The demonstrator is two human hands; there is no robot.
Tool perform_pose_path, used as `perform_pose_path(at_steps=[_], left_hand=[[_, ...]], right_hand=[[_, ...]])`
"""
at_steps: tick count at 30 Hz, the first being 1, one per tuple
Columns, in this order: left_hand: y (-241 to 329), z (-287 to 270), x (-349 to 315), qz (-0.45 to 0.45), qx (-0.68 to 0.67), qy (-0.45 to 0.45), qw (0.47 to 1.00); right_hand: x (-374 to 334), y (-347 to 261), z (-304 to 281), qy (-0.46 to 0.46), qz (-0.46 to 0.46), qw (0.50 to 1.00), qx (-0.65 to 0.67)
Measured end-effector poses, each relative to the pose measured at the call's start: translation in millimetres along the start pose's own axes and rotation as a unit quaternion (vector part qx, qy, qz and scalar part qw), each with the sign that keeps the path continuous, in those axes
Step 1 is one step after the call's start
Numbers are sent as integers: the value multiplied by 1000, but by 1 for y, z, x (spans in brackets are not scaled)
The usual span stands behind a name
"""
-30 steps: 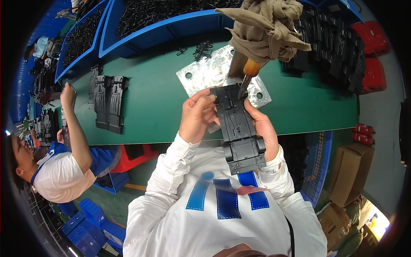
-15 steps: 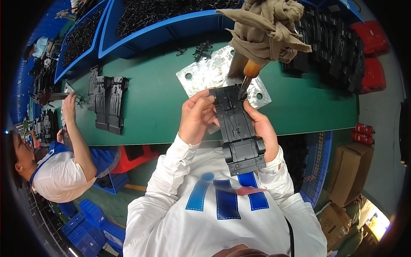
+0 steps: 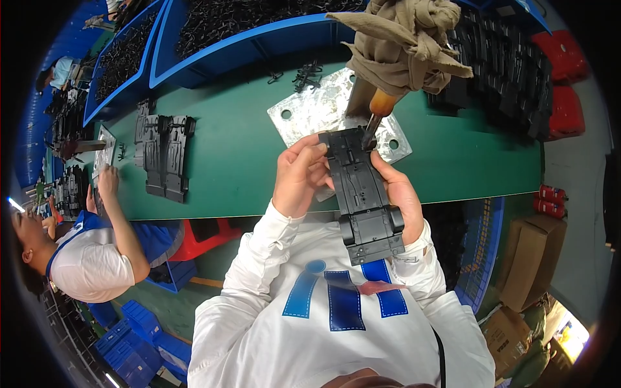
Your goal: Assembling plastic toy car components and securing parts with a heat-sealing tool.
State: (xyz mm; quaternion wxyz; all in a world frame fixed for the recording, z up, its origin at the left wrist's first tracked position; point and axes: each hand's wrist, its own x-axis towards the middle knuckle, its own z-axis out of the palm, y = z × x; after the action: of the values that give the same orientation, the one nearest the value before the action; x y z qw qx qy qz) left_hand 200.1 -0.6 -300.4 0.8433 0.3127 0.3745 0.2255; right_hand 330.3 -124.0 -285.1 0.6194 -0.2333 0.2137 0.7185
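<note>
Both my hands hold a long black plastic chassis panel [image 3: 363,197], tilted with its near end toward my chest. My left hand [image 3: 299,174] pinches its far left corner between thumb and fingers. My right hand [image 3: 402,197] wraps its right edge, thumb pointing to the far end. A metal-tipped tool with an amber handle [image 3: 382,102] comes down from above. Its tip meets or nearly meets the panel's far right corner; exact contact is hard to see. Beige cloth [image 3: 407,48] is knotted round the tool's mount. Beneath lies a shiny metal plate [image 3: 310,107] with round holes.
Blue bins [image 3: 259,40] of small black parts line the green table [image 3: 239,142]. Loose black clips [image 3: 306,76] lie by the plate. Black panels stand at left [image 3: 166,155] and in a stack [image 3: 498,77] at right. A co-worker [image 3: 97,252] sits at left.
My hands, the panel and the tool look almost unmoved. The co-worker's raised hand has come down nearer to their body.
</note>
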Motion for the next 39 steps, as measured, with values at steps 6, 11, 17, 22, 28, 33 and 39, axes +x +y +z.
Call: perform_pose_path(at_steps=[6,11,17,22,28,33,39], left_hand=[[1,-5,0,-3,-31,-24,999],[0,-4,0,0,-31,-14,999],[0,-5,0,-3,-32,-12,999],[-1,-8,2,-6,-33,-17,999],[-1,-7,1,-7,-31,-17,999],[-2,-9,1,-4,-32,-16,999],[-3,-7,2,-10,-34,-11,999]], right_hand=[[-1,0,0,-23,-3,1000,0],[-1,0,2,-9,-7,1000,-2],[0,-1,0,-4,0,1000,-2],[3,-2,-9,-47,18,998,48],[4,-1,-8,-6,-10,1000,2],[1,0,0,7,-4,1000,-11],[4,-1,-6,-9,6,1000,11]])
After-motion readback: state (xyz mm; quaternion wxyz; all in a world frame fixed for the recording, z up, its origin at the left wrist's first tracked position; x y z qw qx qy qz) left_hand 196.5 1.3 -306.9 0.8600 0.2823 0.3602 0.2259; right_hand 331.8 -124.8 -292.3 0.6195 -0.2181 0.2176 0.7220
